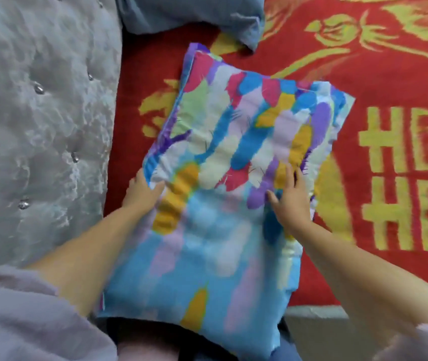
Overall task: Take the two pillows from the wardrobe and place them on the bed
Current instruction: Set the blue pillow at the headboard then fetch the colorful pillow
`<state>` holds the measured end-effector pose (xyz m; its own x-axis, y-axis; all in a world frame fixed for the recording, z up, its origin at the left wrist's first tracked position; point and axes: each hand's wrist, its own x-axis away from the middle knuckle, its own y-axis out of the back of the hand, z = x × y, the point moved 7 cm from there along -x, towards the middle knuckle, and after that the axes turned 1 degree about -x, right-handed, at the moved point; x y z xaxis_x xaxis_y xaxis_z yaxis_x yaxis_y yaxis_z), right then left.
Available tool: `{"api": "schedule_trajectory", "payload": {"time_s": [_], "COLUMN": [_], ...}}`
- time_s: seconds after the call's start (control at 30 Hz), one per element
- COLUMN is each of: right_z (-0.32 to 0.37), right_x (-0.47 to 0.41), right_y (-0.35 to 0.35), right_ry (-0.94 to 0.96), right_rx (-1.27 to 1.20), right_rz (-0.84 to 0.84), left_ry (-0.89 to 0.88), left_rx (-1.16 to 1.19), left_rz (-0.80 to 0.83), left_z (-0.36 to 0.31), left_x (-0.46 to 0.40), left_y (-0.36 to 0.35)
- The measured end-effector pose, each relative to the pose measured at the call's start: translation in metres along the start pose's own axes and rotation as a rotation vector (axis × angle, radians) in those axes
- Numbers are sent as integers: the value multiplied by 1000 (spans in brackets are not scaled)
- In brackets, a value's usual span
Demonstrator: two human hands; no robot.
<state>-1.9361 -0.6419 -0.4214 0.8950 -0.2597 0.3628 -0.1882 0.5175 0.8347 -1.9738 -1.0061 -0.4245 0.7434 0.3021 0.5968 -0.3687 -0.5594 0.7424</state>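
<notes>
The head view is filled by two pillows with the same bright print; the upper pillow (244,126) is laid flat on the bed (379,105), on its red and yellow cover, while the lower pillow (202,256) is blurred and overlaps the upper one's near edge, where both hands are set; whether the lower one is resting on the bed or carried cannot be told. The left hand (142,191) is closed on the left side of the fabric, thumb on top and fingers hidden beneath; which pillow is gripped cannot be made out. The right hand (291,196) is laid on the right side, fingers spread and nearly straight, pressed onto the print. Left of the grip a grey tufted headboard (38,126) is seen; beyond the upper pillow a grey-blue pillow (194,14) is lying.
</notes>
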Motion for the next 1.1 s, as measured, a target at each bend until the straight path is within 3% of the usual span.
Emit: {"api": "schedule_trajectory", "payload": {"time_s": [0.1,0.13,0.17,0.23,0.37,0.6,0.7,0.8,0.87,0.97,1.1], "right_z": [-72,-83,-85,-77,-51,52,84,81,63,29,11], "right_x": [14,16,11,-3,-11,-84,-127,-142,-129,-91,-50], "right_y": [-16,-25,-31,-31,-5,30,26,2,-12,-33,-54], "right_ry": [-600,-759,-801,-679,-560,-268,-191,-162,-164,-284,-339], "right_rx": [-439,-619,-768,-924,-1002,-946,-882,-728,-559,-503,-565], "right_rz": [-144,-156,-131,-86,-212,-182,-115,79,183,274,280], "left_ry": [79,71,36,-50,-111,-20,-25,-5,130,282,360], "left_rx": [124,172,203,227,308,540,573,467,355,331,256], "left_rz": [21,28,30,-22,-311,-614,-431,-243,-281,-365,-211], "left_z": [-1,-4,-8,-15,-21,18,12,9,23,45,66], "left_x": [-20,-27,-33,-36,-15,-19,-60,-90,-82,-49,-38], "left_y": [-16,-17,-15,-6,30,91,94,74,57,37,28]}}
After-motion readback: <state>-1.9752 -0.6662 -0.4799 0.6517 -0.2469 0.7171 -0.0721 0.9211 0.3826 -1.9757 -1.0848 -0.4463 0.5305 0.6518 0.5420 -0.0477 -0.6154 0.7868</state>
